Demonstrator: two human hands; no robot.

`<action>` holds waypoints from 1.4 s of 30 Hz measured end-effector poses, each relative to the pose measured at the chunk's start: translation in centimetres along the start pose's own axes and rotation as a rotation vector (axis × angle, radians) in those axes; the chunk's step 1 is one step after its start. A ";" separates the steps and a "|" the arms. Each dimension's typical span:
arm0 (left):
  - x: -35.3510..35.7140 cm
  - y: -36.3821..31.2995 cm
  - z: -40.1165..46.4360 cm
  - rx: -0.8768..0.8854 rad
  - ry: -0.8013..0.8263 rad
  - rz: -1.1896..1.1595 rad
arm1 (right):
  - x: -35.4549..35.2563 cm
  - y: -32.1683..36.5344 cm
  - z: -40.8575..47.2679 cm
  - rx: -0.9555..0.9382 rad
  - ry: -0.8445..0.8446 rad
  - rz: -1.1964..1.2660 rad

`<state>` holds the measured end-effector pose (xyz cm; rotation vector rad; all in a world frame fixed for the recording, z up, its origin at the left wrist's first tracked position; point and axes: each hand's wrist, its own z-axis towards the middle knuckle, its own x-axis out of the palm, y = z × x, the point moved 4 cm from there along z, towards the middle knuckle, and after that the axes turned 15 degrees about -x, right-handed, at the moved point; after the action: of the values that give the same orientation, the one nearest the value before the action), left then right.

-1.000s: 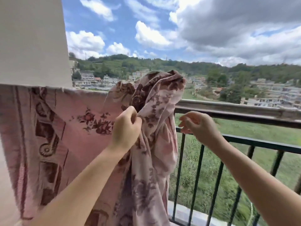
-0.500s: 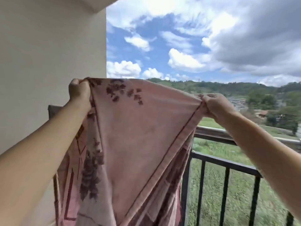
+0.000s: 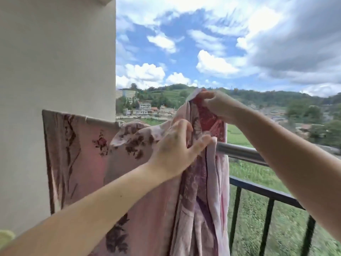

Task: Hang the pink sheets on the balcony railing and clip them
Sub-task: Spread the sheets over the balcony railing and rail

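A person's two bare arms reach from the bottom corners toward the middle of the frame on a balcony. The pink sheet [image 3: 88, 156], printed with dark flowers, hangs over the balcony railing [image 3: 239, 151] at centre left, beside a pale wall [image 3: 55, 52]. The right hand [image 3: 217, 106], just above centre, pinches a bunched corner of the sheet and lifts it above the rail. The left hand [image 3: 177, 146], just below it, has its fingers closed loosely on the gathered folds, with two fingers stretched out toward the rail. Half a second ago both hands held the sheet's top edge stretched wide and high between them; now they are close together, and the cloth is bunched into a hanging column. Green hills, buildings and a cloudy blue sky fill the right side.
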<state>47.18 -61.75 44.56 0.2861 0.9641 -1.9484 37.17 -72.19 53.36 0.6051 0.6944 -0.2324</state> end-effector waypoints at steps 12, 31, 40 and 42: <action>-1.5 -0.2 -2.8 0.009 -0.177 0.020 | 0.4 -1.7 -6.6 0.139 0.523 -0.281; -6.9 -12.9 -2.3 0.018 0.142 -0.282 | -4.1 2.1 -11.1 -0.090 -0.161 -0.652; -7.1 -22.0 -4.2 0.206 0.159 -0.071 | -13.2 -1.4 -16.3 0.155 -0.129 -0.572; -5.8 -24.9 -5.0 0.231 0.154 -0.086 | -17.1 -2.3 -18.8 0.214 -0.063 -0.652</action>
<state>29.28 -47.60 57.10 0.5401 0.8605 -2.1448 13.44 -62.82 52.18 0.5557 0.7966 -0.9364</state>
